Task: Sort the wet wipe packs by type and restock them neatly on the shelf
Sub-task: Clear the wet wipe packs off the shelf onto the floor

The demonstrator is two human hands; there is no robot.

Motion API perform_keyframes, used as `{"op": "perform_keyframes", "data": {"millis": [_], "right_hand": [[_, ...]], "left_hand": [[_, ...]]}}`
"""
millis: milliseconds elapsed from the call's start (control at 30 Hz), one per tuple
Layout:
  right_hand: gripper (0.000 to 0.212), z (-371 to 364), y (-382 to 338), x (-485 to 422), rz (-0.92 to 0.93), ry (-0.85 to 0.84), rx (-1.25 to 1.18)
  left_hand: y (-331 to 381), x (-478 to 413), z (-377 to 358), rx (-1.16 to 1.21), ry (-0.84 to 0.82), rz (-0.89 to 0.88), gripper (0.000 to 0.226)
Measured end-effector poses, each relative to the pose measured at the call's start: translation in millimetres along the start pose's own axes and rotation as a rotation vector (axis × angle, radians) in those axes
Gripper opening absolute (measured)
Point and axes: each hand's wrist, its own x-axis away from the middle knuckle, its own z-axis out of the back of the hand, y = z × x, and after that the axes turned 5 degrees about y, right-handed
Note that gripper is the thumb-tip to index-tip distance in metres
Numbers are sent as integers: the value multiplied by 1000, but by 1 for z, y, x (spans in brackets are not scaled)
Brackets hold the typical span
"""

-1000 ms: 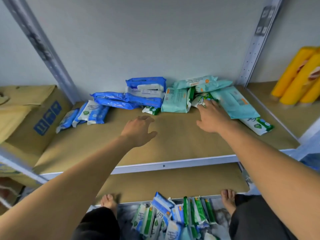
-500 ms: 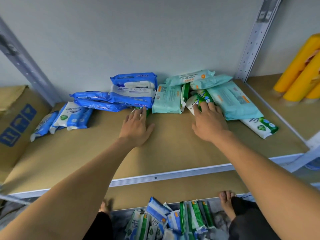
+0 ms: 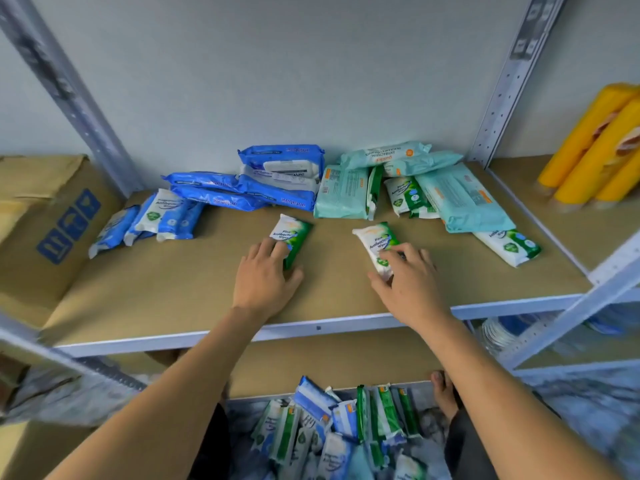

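My left hand (image 3: 266,278) lies on the near end of a small green-and-white wipe pack (image 3: 291,233) in the middle of the brown shelf board (image 3: 173,292). My right hand (image 3: 408,282) grips a second green-and-white pack (image 3: 375,242) a little to the right. Along the back lie small blue-and-white packs (image 3: 162,220), large dark blue packs (image 3: 263,188) and large teal packs (image 3: 450,199). Two more green packs sit among the teal ones (image 3: 405,199) and at the far right (image 3: 509,245).
A cardboard box (image 3: 45,230) fills the shelf's left end. Yellow rolls (image 3: 595,150) stand on the neighbouring shelf to the right. Grey uprights (image 3: 512,74) frame the bay. A heap of mixed wipe packs (image 3: 332,431) lies on the floor between my feet.
Both hands have pulled back from the piles toward the shelf's front, each dragging a green-and-white pack out into the middle of the board.
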Motion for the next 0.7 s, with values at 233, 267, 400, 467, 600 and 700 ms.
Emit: {"op": "perform_keyframes", "data": {"millis": [233,267,400,467,600,700], "right_hand": [[18,13,-23,47,-27,48,-102],[17,15,-25,52,-42,40,-114],[21,16,-27,73,22,20,-94],[24,16,-28,86,67,38,-54],[38,15,-37,118,-7,61,-75],[43,4,-41,147,-35,62,-162]], "left_hand": [[3,47,24,189,129,151,26],[4,52,27,187,103,192,29],[6,72,43,180,21,284,54],[5,86,51,210,-3,280,54],[6,124,61,245,66,243,55],[14,169,49,276,116,221,56]]}}
